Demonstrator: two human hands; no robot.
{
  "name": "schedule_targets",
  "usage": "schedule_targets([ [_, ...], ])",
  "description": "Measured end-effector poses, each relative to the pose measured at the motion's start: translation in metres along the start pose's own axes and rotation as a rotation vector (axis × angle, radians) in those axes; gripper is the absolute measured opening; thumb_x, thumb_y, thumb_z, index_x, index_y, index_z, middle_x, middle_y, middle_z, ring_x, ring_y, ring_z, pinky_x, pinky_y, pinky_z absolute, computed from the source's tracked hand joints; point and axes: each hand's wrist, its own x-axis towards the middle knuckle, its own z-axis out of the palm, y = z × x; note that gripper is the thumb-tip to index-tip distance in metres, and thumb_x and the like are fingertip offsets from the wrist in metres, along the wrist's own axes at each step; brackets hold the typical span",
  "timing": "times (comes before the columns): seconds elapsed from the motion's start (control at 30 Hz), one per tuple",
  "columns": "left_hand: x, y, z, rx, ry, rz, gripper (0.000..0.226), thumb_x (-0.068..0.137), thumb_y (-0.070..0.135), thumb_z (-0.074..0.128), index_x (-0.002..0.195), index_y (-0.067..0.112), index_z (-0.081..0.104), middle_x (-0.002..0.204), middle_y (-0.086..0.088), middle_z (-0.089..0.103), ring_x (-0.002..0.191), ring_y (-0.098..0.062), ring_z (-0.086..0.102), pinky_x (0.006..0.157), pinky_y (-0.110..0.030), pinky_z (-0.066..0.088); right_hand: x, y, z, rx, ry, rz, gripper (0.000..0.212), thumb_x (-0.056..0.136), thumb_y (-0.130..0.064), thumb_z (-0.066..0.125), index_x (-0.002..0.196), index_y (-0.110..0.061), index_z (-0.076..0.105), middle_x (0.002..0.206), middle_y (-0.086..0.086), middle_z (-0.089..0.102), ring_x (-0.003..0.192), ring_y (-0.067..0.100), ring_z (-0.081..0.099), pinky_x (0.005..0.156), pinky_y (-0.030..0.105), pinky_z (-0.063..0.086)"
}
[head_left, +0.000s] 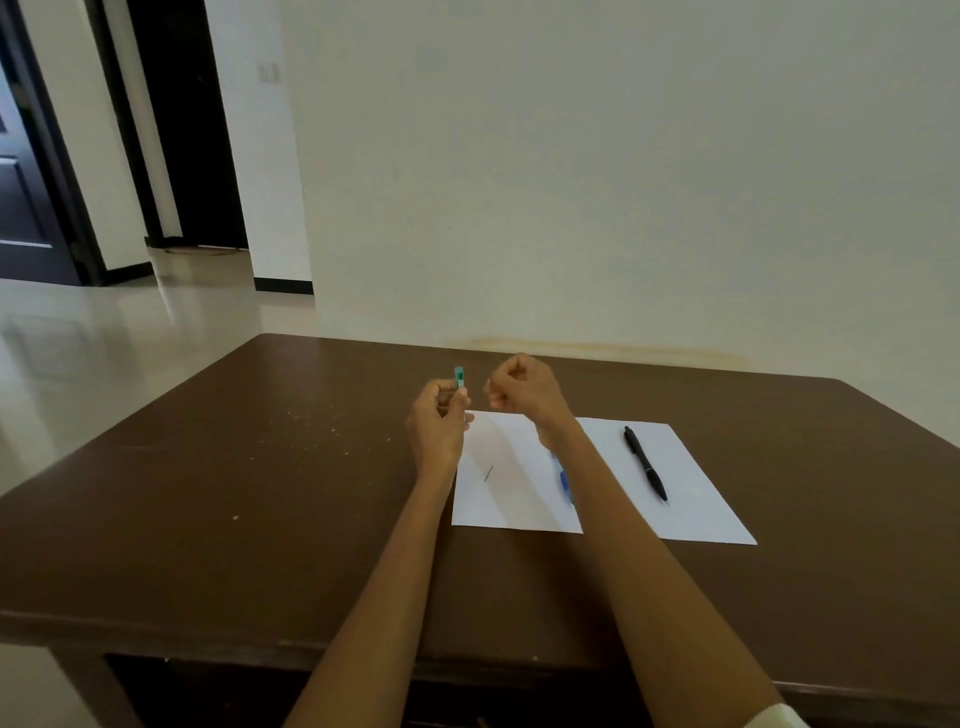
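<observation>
As things stand now: the 2 hands are raised side by side above the far edge of the white paper (691, 499), busy with 1 small tube; nothing else is being touched
Left hand (439, 421): grasping the green-and-white tube (459, 378) between thumb and fingertips; the green end points up, clear of the fingers
Right hand (522, 389): fingers curled into a loose fist just beside the tube and apart from it; whether a cap or a thin lead is pinched inside I cannot tell (too small to make out)
Tube position: in the air over the brown surface (260, 467), near the paper's far left corner; it touches only the left hand
On the paper: 1 thin dark stick (488, 473), likely a pencil lead, lies loose near the left forearm; 1 blue pen (565, 483) is partly hidden under the right forearm; 1 black mechanical pencil (645, 464) lies well apart to the right, tip towards the person
Done, by my reading: the tube is picked up and looks to be at the opening or shaking-out stage; 1 lead may already be out on the paper
Left, by my reading: feeding a lead into the black mechanical pencil, which lies untouched; closing the tube and setting it down
Progress: early to middle, judged from the untouched pencil
</observation>
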Motion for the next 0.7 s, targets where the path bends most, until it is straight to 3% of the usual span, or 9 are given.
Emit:
schedule_targets([
  [0.1, -0.001, -0.001, 0.001, 0.076, -0.046, 0.031, 0.01, 0.092, 0.017, 0.056, 0.1, 0.015, 0.061, 0.085, 0.001, 0.063, 0.067, -0.008, 0.063, 0.058, -0.015, 0.051, 0.002, -0.005, -0.003, 0.053, -0.056, 0.002, 0.017, 0.083, -0.007, 0.061, 0.1, -0.008, 0.061, 0.088, 0.011, 0.069, 0.07, 0.015, 0.064, 0.066, 0.021, 0.056],
  [0.23, -0.003, -0.002, 0.0, 0.18, -0.076, 0.119, 0.014, 0.091, 0.015, 0.056, 0.102, 0.01, 0.064, 0.086, 0.004, 0.061, 0.074, -0.015, 0.063, 0.051, -0.009, 0.046, 0.002, -0.006, -0.006, 0.216, -0.113, -0.03, 0.018, 0.083, -0.006, 0.068, 0.101, -0.006, 0.067, 0.095, 0.012, 0.071, 0.083, 0.018, 0.069, 0.076, 0.024, 0.058],
  [0.33, -0.003, -0.003, 0.0, 0.21, -0.066, 0.143, 0.016, 0.091, 0.014, 0.056, 0.104, 0.01, 0.065, 0.088, 0.003, 0.062, 0.077, -0.014, 0.061, 0.062, -0.016, 0.048, 0.002, -0.004, -0.007, 0.222, -0.145, -0.063, 0.016, 0.085, -0.005, 0.066, 0.1, -0.008, 0.069, 0.095, 0.011, 0.071, 0.084, 0.017, 0.07, 0.077, 0.023, 0.058],
  [0.43, -0.002, -0.004, 0.001, 0.241, -0.055, 0.137, 0.017, 0.091, 0.015, 0.056, 0.105, 0.01, 0.066, 0.091, 0.001, 0.064, 0.079, -0.011, 0.059, 0.062, -0.014, 0.045, 0.003, -0.003, -0.005, 0.201, -0.126, -0.086, 0.017, 0.085, -0.004, 0.065, 0.101, -0.007, 0.07, 0.095, 0.012, 0.071, 0.081, 0.016, 0.07, 0.075, 0.022, 0.058],
  [0.7, -0.005, -0.003, 0.0, 0.269, -0.058, 0.16, 0.015, 0.09, 0.013, 0.059, 0.103, 0.01, 0.067, 0.093, -0.003, 0.066, 0.077, -0.019, 0.064, 0.069, -0.03, 0.054, 0.005, 0.005, -0.006, 0.176, -0.092, -0.063, 0.018, 0.086, -0.005, 0.065, 0.103, -0.005, 0.07, 0.099, 0.015, 0.071, 0.08, 0.015, 0.069, 0.075, 0.021, 0.058],
])
